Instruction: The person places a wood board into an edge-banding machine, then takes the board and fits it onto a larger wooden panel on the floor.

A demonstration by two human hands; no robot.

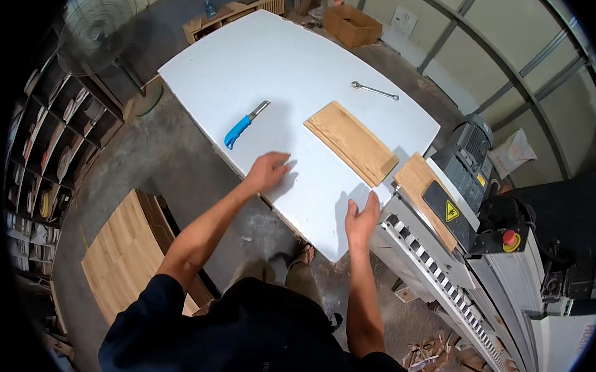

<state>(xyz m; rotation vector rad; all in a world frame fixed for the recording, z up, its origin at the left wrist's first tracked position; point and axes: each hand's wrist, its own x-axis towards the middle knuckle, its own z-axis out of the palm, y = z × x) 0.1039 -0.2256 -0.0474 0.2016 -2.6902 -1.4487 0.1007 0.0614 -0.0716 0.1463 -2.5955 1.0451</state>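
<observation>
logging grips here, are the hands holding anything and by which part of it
Nothing is held: the left hand and the right hand are both open and empty.

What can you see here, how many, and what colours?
Table: 1, white, middle
Knife: 1, blue handle, on table
Wrench: 1, silver, on table
Boards: 2, light brown, one on table, one on machine
Machine: 1, grey, right
Fan: 1, grey, upper left
Shelving: 1, dark, left
Panel stack: 1, brown, left floor
Cardboard box: 1, brown, beyond table
Bottle: 1, blue, near cabinet
Cabinet: 1, brown, beyond table
Sack: 1, white, by machine
Wood scraps: several, brown, lower right
Foot: 1, dark sandal, by table
Left hand: 1, bare, over table
Right hand: 1, bare, near machine
</observation>
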